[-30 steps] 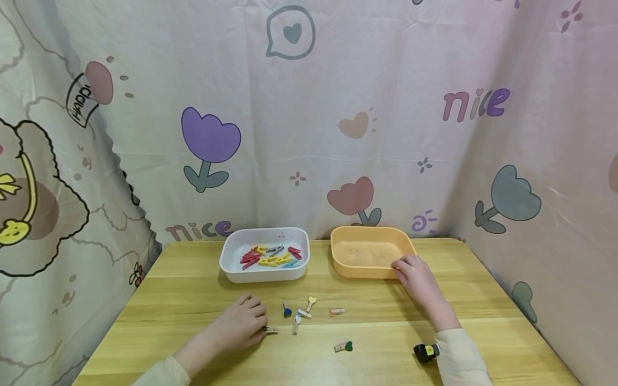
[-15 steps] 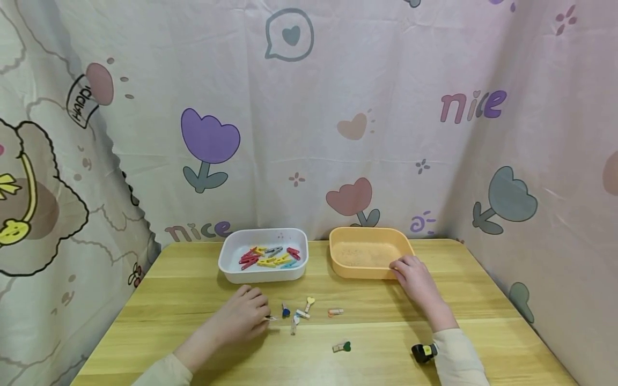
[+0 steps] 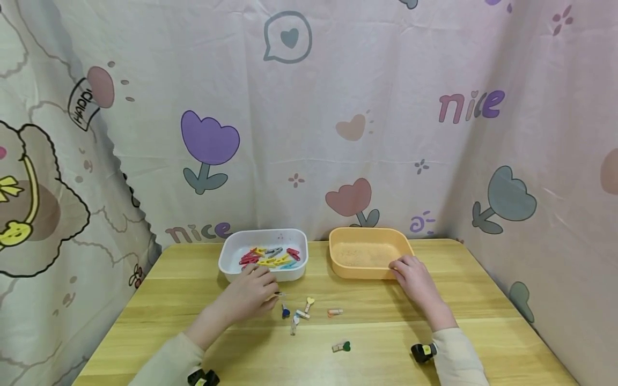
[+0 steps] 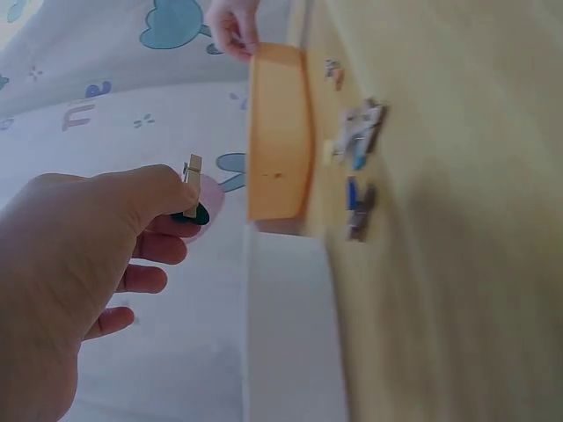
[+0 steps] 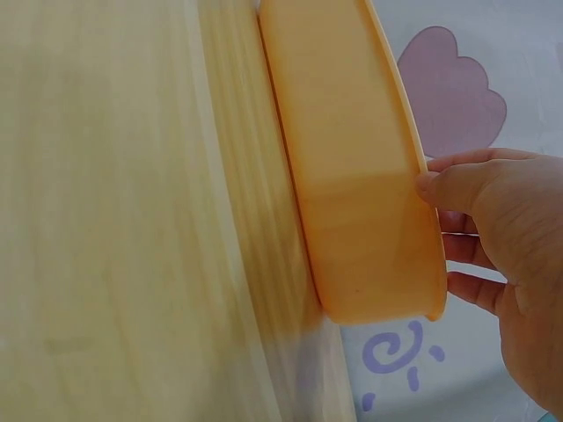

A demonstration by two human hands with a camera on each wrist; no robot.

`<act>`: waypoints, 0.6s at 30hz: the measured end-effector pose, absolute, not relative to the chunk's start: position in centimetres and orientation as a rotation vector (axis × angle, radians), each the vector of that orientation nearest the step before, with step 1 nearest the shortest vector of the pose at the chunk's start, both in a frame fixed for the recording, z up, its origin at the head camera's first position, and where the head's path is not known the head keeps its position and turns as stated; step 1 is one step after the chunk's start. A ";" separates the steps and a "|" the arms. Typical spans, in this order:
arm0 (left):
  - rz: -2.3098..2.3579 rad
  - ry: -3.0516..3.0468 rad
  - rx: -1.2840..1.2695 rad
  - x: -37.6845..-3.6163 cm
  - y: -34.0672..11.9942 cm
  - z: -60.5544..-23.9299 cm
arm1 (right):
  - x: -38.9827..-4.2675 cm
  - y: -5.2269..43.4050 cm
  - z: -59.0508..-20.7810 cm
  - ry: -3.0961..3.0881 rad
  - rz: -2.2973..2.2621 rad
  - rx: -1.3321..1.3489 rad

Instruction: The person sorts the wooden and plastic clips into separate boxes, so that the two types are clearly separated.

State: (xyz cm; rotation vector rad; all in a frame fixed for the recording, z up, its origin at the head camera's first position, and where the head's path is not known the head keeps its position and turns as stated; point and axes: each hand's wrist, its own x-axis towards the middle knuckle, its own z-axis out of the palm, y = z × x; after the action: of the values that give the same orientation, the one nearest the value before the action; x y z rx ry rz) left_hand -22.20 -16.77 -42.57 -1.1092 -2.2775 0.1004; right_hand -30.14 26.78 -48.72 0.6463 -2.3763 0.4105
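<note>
Your left hand [image 3: 251,297] has lifted off the table [image 3: 159,321] with a small wooden clip [image 4: 191,185] pinched between thumb and fingertips, and it's now right by the front wall of the white bin [image 3: 227,252] of colored pegs. So that clip looks like it's bound for a bin while about 5 more stay scattered on the wood. Your right hand [image 3: 415,279] hasn't budged, fingers curled over the orange bin's [image 3: 359,233] near corner.

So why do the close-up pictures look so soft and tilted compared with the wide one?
Head view: even, soft light, sharp, edges bent by the wide lens. Left wrist view: turned sideways, the white tray and loose pegs smeared, the left hand and its peg clearer. Right wrist view: the orange tray and table blurred, the right hand sharper.
</note>
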 end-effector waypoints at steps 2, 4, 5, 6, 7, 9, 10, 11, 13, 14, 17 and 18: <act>0.113 -2.265 -1.101 -22.7 -16.5 -41.9 | -30.1 26.8 -48.6 -2.375 0.414 0.643; 0.122 -2.241 -1.094 -23.3 -16.1 -41.3 | -30.1 26.9 -48.6 -2.382 0.419 0.641; 0.125 -2.230 -1.090 -23.5 -16.0 -41.0 | -30.1 26.9 -48.5 -2.388 0.420 0.638; 0.125 -2.221 -1.085 -23.8 -15.8 -40.8 | -30.1 26.9 -48.5 -2.396 0.422 0.635; 0.119 -2.213 -1.080 -24.0 -15.6 -40.5 | -30.0 26.9 -48.5 -2.400 0.426 0.635; 0.117 -2.212 -1.068 -24.6 -15.3 -40.1 | -30.0 26.9 -48.5 -2.406 0.426 0.634; 0.115 -2.215 -1.063 -24.8 -15.1 -39.9 | -30.0 26.9 -48.5 -2.406 0.424 0.633; 0.115 -2.221 -1.059 -25.1 -14.9 -39.8 | -30.0 26.9 -48.5 -2.401 0.422 0.635; 0.114 -2.232 -1.051 -25.6 -14.5 -39.4 | -30.0 26.9 -48.6 -2.393 0.422 0.638; 0.113 -2.240 -1.048 -25.9 -14.3 -39.2 | -30.0 26.9 -48.6 -2.390 0.421 0.639; 0.101 -2.246 -1.053 -26.8 -13.6 -38.6 | -30.0 26.8 -48.6 -2.388 0.425 0.637; 0.094 -2.245 -1.057 -27.1 -13.4 -38.3 | -30.0 26.8 -48.6 -2.391 0.427 0.635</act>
State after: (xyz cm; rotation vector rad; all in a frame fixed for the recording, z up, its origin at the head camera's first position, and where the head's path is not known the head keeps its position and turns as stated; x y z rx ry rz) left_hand -27.06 -13.39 -38.32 -1.0567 -2.2453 0.0936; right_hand -30.01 26.80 -48.59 0.6350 -2.3910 0.4272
